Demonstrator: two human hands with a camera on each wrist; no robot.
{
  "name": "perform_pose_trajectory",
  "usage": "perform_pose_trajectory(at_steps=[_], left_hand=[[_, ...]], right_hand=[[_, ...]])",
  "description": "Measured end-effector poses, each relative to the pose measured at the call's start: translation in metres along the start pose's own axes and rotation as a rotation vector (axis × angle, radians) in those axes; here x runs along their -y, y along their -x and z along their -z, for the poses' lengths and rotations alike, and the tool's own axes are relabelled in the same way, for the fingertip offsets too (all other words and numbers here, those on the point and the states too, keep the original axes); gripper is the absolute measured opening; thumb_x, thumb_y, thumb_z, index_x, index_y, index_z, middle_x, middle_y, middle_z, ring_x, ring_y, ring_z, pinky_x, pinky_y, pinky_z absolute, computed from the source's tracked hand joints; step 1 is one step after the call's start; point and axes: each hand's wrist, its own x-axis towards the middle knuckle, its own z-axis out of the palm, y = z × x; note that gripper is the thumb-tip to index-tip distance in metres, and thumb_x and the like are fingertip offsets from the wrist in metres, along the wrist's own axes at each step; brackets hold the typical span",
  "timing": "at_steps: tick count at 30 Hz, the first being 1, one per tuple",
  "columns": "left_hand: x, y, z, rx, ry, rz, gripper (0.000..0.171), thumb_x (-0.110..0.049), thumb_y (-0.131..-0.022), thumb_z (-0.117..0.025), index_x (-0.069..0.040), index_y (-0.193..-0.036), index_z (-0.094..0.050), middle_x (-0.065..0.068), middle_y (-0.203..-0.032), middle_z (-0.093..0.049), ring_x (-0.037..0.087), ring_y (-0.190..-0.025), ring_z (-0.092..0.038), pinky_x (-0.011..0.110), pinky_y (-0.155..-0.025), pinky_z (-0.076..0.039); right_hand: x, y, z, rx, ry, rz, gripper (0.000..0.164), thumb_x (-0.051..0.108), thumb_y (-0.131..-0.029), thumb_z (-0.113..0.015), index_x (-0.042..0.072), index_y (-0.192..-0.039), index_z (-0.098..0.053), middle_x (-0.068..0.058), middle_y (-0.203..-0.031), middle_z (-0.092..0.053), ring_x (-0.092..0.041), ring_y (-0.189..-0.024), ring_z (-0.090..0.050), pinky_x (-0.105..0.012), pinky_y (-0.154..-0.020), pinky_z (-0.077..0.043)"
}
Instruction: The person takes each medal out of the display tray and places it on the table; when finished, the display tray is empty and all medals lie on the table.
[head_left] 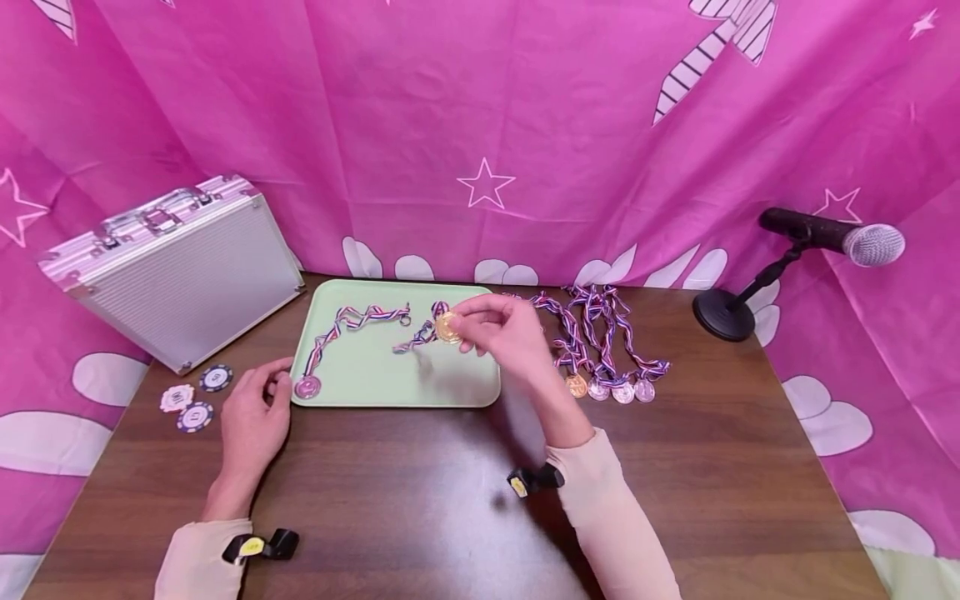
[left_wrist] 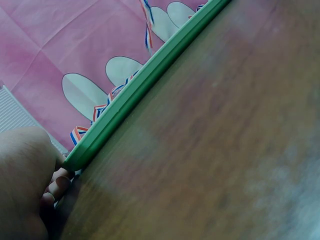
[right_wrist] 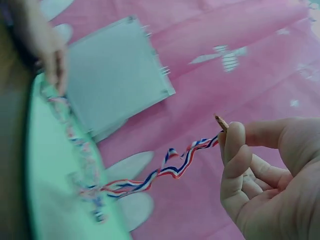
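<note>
Over the pale green tray [head_left: 375, 393], my right hand [head_left: 510, 333] pinches a gold medal [head_left: 447, 327] between thumb and fingertips. From the medal its red, white and blue ribbon [right_wrist: 175, 170] hangs down to the tray. On the tray's left side lies another medal [head_left: 307, 387], pinkish in colour, its twisted ribbon [head_left: 352, 321] stretched toward the back. My left hand [head_left: 257, 412] holds the tray's front left corner, with curled fingers [left_wrist: 59, 187] showing under the rim in the left wrist view.
Right of the tray lie several medals [head_left: 622, 392] with tangled ribbons [head_left: 596, 329]. A silver case [head_left: 187, 283] stands at the back left, with three poker chips [head_left: 195, 417] before it. A microphone [head_left: 825, 233] on a stand [head_left: 723, 315] is at the back right; a pink curtain [head_left: 420, 125] hangs behind.
</note>
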Motion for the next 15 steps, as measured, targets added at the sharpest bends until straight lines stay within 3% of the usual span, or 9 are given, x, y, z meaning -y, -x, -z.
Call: perform_pose_trajectory(at_steps=[4, 9, 15], left_hand=[[0.001, 0.0, -0.001, 0.005, 0.004, 0.002, 0.03, -0.014, -0.111, -0.06, -0.005, -0.134, -0.077, 0.014, -0.107, -0.067, 0.018, -0.087, -0.051, 0.032, -0.076, -0.036], [0.0, 0.0, 0.0, 0.011, 0.004, 0.01, 0.031, -0.015, -0.111, -0.059, -0.004, -0.135, -0.076, 0.015, -0.109, -0.067, 0.02, -0.088, -0.051, 0.032, -0.076, -0.036], [0.0, -0.001, 0.003, 0.034, 0.003, 0.023, 0.033, -0.016, -0.112, -0.058, -0.004, -0.139, -0.075, 0.016, -0.111, -0.066, 0.023, -0.091, -0.052, 0.033, -0.077, -0.035]], right_hand=[[0.028, 0.009, 0.02, -0.012, -0.129, 0.015, 0.012, -0.004, -0.099, -0.076, 0.0, -0.107, -0.082, -0.002, -0.086, -0.08, -0.01, -0.064, -0.068, -0.022, -0.06, -0.053], [0.065, 0.022, 0.058, -0.074, -0.236, 0.081, 0.03, -0.011, -0.102, -0.066, 0.013, -0.098, -0.085, -0.004, -0.088, -0.081, -0.009, -0.063, -0.067, -0.02, -0.061, -0.055], [0.091, 0.028, 0.112, -0.24, -0.307, 0.175, 0.029, -0.014, -0.103, -0.064, 0.005, -0.097, -0.085, -0.007, -0.085, -0.08, -0.01, -0.059, -0.067, -0.018, -0.056, -0.054]])
